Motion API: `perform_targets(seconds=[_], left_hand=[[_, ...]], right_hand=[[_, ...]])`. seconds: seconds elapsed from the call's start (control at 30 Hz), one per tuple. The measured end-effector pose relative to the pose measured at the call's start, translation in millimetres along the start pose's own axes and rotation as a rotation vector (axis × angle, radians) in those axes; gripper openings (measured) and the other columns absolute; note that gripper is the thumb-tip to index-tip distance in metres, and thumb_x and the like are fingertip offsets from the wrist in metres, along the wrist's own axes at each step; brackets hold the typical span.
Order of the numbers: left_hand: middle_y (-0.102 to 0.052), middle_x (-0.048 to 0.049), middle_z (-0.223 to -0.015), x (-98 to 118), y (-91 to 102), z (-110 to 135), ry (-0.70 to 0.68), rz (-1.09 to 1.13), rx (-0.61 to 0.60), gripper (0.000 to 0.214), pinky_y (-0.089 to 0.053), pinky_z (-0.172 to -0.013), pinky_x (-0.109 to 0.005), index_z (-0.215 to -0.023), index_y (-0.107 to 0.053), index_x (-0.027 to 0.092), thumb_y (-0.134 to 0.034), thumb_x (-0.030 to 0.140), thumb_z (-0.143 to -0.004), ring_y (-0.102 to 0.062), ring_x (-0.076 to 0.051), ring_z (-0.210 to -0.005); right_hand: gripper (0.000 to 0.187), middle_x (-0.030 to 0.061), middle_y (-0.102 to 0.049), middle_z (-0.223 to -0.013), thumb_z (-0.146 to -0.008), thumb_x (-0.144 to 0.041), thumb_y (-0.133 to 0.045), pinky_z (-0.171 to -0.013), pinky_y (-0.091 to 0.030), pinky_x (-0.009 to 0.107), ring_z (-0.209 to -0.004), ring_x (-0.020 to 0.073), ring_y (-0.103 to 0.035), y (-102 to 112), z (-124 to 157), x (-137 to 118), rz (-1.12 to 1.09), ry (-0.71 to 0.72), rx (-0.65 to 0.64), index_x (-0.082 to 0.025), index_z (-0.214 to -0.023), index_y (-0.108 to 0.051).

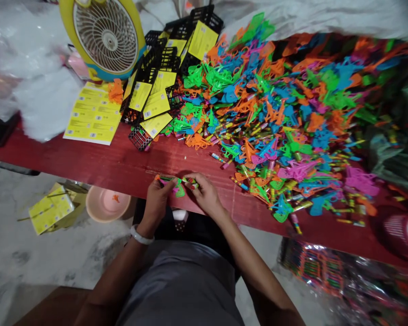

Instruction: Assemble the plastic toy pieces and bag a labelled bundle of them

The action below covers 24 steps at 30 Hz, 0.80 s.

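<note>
Over the front edge of the red table (122, 163), my two hands work close together. My left hand (156, 199) is closed on small plastic pieces; a green plastic piece (180, 191) with a mesh-like flat end shows beyond the thumb, with bits of pink and orange beside it. My right hand (206, 194) pinches a small patterned tube (190, 182) at its fingertips, just right of the green piece. Whether the tube touches that piece is unclear. To the right spreads a large heap of coloured plastic pieces (261, 108), with similar patterned tubes (240, 183) among them.
Black plastic baskets (141, 138) with yellow cards (157, 104) stand behind, near a yellow fan (110, 38). A printed yellow sheet (93, 115) lies at left. On the floor sit a pink basin (102, 210) and bagged goods (321, 267). A red basket (399, 233) is at far right.
</note>
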<state>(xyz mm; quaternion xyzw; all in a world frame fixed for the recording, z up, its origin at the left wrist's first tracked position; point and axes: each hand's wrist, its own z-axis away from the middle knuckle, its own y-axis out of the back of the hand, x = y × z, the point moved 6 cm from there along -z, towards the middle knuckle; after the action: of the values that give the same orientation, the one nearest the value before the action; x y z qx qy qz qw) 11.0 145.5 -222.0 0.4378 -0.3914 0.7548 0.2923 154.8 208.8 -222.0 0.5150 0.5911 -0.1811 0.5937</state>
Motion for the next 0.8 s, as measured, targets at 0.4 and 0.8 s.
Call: perform_targets(seconds=[0.4,0.8], left_hand=[[-0.064,0.0025,-0.068,-18,-2.0,0,0.067,0.118,0.002,0.027,-0.046,-0.062,-0.025,-0.074,-0.068,0.017,-0.086,0.030,-0.060,-0.056,-0.010,-0.059],[-0.072,-0.0100,-0.105,2,-51.6,-32,-0.338,-0.465,-0.266,0.023,-0.051,-0.089,-0.035,-0.106,-0.072,0.020,-0.068,0.035,-0.088,-0.065,-0.022,-0.096]], right_hand=[[0.031,0.0081,-0.070,-0.101,-0.088,-0.011,-0.047,-0.088,-0.056,0.042,-0.101,0.0250,-0.067,-6,24,-7,0.016,0.153,-0.015,-0.026,-0.108,-0.066],[0.033,0.0123,-0.068,-0.110,-0.088,-0.014,-0.049,-0.095,-0.050,0.052,-0.108,0.0296,-0.062,142,24,-13,0.599,0.081,0.628,-0.023,-0.114,-0.067]])
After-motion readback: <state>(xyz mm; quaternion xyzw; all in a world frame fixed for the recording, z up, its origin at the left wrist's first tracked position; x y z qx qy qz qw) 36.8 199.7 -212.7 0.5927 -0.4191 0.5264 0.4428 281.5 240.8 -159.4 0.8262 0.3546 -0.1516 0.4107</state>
